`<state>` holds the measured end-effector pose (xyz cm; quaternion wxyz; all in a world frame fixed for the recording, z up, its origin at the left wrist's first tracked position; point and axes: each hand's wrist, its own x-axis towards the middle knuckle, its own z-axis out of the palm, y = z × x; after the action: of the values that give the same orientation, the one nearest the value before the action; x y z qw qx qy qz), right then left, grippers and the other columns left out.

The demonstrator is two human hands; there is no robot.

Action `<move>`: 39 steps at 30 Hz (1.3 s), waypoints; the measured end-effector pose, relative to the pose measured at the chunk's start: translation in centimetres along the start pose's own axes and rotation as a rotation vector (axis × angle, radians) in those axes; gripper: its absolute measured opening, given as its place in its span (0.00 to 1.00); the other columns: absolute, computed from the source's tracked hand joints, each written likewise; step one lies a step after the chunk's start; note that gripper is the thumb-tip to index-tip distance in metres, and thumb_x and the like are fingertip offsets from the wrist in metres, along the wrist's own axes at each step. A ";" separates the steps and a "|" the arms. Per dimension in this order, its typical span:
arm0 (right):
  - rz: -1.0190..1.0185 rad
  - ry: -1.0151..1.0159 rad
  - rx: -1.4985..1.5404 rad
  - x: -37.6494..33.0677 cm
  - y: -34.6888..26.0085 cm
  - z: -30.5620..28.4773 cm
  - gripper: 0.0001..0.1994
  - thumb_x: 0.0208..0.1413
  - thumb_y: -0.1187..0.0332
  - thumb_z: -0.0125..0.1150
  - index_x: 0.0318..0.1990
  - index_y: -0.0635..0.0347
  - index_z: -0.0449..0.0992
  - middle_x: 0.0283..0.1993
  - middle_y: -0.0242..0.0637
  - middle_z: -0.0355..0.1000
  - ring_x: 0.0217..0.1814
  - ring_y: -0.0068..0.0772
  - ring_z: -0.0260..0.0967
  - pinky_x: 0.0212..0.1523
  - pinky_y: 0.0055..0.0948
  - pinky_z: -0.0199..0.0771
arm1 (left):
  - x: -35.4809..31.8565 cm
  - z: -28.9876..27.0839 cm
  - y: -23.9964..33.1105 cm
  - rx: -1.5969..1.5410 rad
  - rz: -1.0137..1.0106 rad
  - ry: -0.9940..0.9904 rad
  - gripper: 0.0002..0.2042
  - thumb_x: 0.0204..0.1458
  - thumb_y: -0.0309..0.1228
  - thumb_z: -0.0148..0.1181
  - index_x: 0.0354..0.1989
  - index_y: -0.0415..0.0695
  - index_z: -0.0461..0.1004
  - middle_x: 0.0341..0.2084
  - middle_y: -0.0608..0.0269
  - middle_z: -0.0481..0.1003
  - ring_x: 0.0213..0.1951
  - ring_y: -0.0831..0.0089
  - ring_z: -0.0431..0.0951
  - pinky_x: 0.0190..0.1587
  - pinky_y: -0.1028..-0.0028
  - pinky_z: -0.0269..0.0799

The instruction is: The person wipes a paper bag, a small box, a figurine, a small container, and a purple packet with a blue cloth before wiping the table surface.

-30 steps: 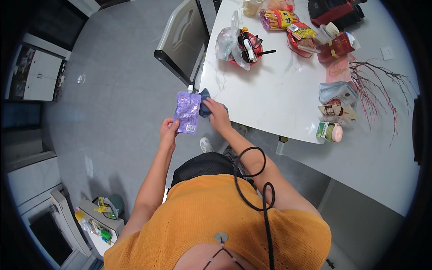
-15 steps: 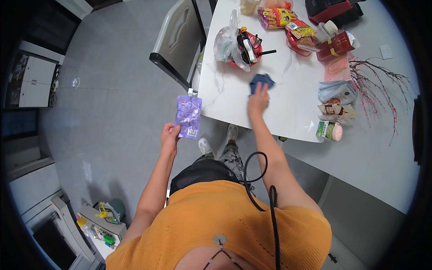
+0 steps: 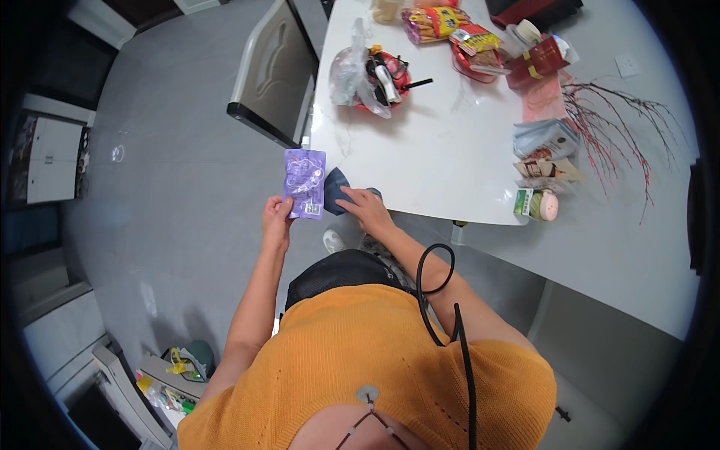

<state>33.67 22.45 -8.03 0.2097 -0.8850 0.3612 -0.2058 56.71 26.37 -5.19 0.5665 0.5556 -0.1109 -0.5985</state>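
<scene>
My left hand (image 3: 277,219) grips the lower left edge of a purple pouch (image 3: 304,176) with a white spout cap on top, held upright off the table's left corner. Beside the pouch, my right hand (image 3: 368,211) has its fingers on a dark blue cloth (image 3: 334,186). That cloth hangs at the front left edge of the white marbled table (image 3: 420,169), close to the pouch. Part of the cloth is hidden under my right hand.
A red basket (image 3: 401,81) holds glasses and small items, with a clear plastic bag (image 3: 349,79) beside it. Packaged snacks (image 3: 431,25) lie farther back. Pouches (image 3: 544,141), a jar and dry red branches (image 3: 619,127) line the right side. A chair (image 3: 276,71) stands left.
My right hand has drawn the blue cloth from the tabletop toward me and left, to the table's edge beside the pouch. My left hand still holds the pouch.
</scene>
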 end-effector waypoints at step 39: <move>1.092 0.618 -0.222 -10.5 25.0 -14.0 0.30 0.43 0.76 0.50 0.58 0.58 0.54 0.63 0.58 0.39 0.63 0.54 0.42 0.61 0.38 0.46 | 5.1 13.5 -3.2 0.220 -0.127 -0.161 0.05 0.49 0.26 0.54 0.30 0.45 0.64 0.22 0.70 0.69 0.24 0.82 0.69 0.28 0.81 0.66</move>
<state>5.74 10.73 -11.65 0.0774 -0.4898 0.8232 -0.2764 45.62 16.64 -5.54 0.4524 0.5703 -0.1857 -0.6601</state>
